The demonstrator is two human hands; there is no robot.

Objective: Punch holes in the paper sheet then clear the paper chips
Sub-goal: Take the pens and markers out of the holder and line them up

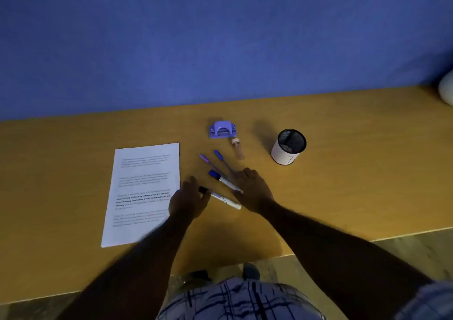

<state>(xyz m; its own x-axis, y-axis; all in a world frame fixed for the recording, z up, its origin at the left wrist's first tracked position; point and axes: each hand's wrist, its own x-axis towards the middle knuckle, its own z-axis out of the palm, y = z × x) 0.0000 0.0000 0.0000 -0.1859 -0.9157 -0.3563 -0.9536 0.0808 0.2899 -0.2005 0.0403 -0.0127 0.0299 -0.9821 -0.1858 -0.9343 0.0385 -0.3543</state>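
Observation:
A printed paper sheet (143,192) lies flat on the wooden desk (73,148), left of centre. A small purple hole punch (222,129) sits farther back, to the right of the sheet's top corner. My left hand (188,202) hovers at the sheet's right edge, fingers loosely spread, its fingertips by the black cap of a marker (220,198). My right hand (252,189) rests palm down over the ends of the pens, fingers apart. Neither hand touches the punch.
Between the hands lie a blue-capped marker (224,179), a purple pen (208,162) and a blue pen (221,159). A small capped vial (237,148) lies below the punch. A black mesh pen cup (289,146) stands to the right. A blue wall backs the desk.

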